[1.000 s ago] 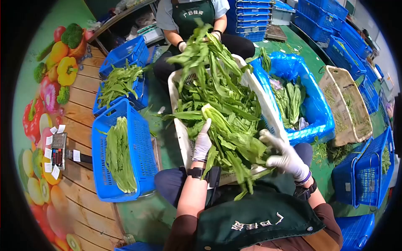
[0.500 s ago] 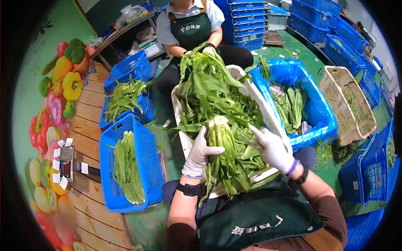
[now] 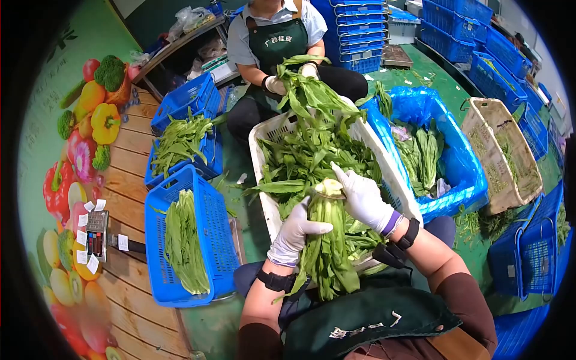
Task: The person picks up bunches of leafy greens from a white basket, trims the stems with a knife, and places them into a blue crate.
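Observation:
My left hand (image 3: 295,233), in a white glove, is wrapped round a bunch of leafy greens (image 3: 329,252), whose pale cut base points up and away from me. At that base is my gloved right hand (image 3: 361,197), its fingers closed on a knife (image 3: 330,195) whose blade lies across the stem end. Its index finger extends along the far side. Beneath and beyond the bunch, a white crate (image 3: 259,174) holds a heap of loose greens (image 3: 312,147).
Across the crate, a co-worker (image 3: 279,42) holds greens in gloved hands. Blue baskets of greens (image 3: 222,240) stand at left, beside a scale (image 3: 96,237). At right are a blue-lined crate (image 3: 471,174), a beige crate (image 3: 492,201) and stacked blue crates (image 3: 447,39).
My right hand has moved left and up to the stem end, bringing the knife onto it. The bunch now hangs straighter and slightly lower. The co-worker's greens have shifted up and right.

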A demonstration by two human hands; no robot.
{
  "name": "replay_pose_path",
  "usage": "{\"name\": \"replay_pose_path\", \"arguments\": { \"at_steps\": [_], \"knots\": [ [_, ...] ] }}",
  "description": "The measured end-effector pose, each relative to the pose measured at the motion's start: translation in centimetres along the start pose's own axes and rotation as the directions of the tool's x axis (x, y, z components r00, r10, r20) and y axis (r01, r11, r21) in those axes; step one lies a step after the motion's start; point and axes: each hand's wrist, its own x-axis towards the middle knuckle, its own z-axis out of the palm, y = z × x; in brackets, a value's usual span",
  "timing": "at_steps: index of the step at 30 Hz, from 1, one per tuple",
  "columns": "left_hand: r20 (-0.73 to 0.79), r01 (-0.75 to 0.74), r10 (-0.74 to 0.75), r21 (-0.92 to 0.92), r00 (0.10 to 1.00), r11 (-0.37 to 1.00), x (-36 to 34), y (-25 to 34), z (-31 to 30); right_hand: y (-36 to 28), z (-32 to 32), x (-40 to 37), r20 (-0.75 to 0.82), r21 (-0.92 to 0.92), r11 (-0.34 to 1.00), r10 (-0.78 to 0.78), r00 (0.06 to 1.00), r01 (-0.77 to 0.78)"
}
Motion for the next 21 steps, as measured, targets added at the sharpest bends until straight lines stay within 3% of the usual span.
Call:
{"name": "replay_pose_path", "arguments": {
  "at_steps": [1,3,5,6,7,8,9,10,11,12,13,14,15,16,17,18,19,20,21],
  "knots": [
    [0.001,0.000,0.000,0.001,1.000,1.000,-0.4,0.1,-0.2,1.0,0.7,-0.2,0.003,0.041,0.999,-0.020,1.000,0.019],
    [0.101,-0.030,0.010,0.203,0.995,0.979,-1.7,0.7,-1.2,5.0,4.1,-2.6,0.113,0.119,0.975,0.176,0.978,-0.189],
    [0.024,-0.081,0.077,0.268,0.997,0.960,-2.2,2.5,-1.0,6.8,4.0,-4.0,0.456,-0.054,0.931,0.345,0.820,-0.362],
    [-0.012,-0.092,0.102,0.328,0.995,0.940,-1.8,2.8,-1.4,7.1,3.9,-3.8,0.454,-0.059,0.933,0.341,0.823,-0.354],
    [-0.052,-0.090,0.118,0.386,0.992,0.918,-1.6,2.8,-1.6,6.2,2.9,-3.4,0.409,0.408,0.812,0.246,0.879,-0.417],
    [-0.004,-0.124,0.153,0.567,0.988,0.815,-1.2,3.3,-1.3,5.0,1.4,-2.8,0.314,0.785,0.497,0.195,0.929,-0.370],
    [-0.001,-0.116,0.142,0.570,0.990,0.813,-0.8,4.0,-0.6,2.6,-3.0,-1.3,0.417,0.895,0.125,0.112,0.902,-0.429],
    [0.103,-0.196,0.175,0.705,0.979,0.682,-0.4,4.7,0.6,1.7,-5.1,-0.6,0.399,0.913,0.088,0.012,0.917,-0.398],
    [0.215,-0.286,0.192,0.802,0.957,0.525,0.2,5.1,1.5,-0.5,-7.9,0.2,0.357,0.932,0.063,0.009,0.934,-0.357],
    [0.180,-0.215,0.125,0.889,0.976,0.404,0.9,5.0,1.9,-0.9,-6.8,0.4,0.164,0.896,0.413,0.041,0.986,-0.166],
    [0.156,-0.229,0.171,0.753,0.973,0.617,1.2,5.3,3.5,-0.9,-5.3,0.4,-0.028,0.706,0.708,-0.002,1.000,0.021],
    [0.170,-0.249,0.479,0.962,0.861,0.107,1.7,4.8,3.8,-1.1,-4.2,0.4,-0.111,0.727,0.686,0.093,0.990,0.017],
    [0.331,-0.042,0.679,0.913,0.655,-0.405,2.1,4.5,4.0,-0.6,-2.5,0.2,-0.244,0.760,0.648,0.215,0.946,0.048],
    [0.182,0.019,0.730,0.966,0.659,-0.257,0.7,4.5,5.1,-0.2,-1.4,-0.2,-0.233,0.822,0.569,0.375,0.897,-0.024],
    [-0.009,-0.108,0.786,0.989,0.618,0.096,-0.1,1.3,4.6,0.1,-0.3,-0.7,-0.208,0.878,0.473,0.526,0.825,-0.080],
    [-0.204,-0.197,0.593,0.818,0.779,0.540,-0.8,-2.7,3.5,0.1,0.9,-1.4,-0.281,0.900,0.436,0.579,0.766,0.000],
    [-0.154,-0.051,0.222,0.704,0.963,0.708,-1.5,-4.6,3.2,0.2,2.1,-2.4,-0.342,0.834,0.550,0.572,0.745,-0.039],
    [-0.220,0.002,0.095,0.403,0.971,0.915,-1.4,-6.2,3.9,-0.4,2.3,-3.1,-0.406,0.769,0.639,0.498,0.767,-0.008],
    [-0.252,0.059,-0.048,0.036,0.966,0.998,-1.7,-7.8,4.5,-1.1,2.5,-4.1,-0.449,0.698,0.716,0.411,0.793,0.023]
  ]
}}
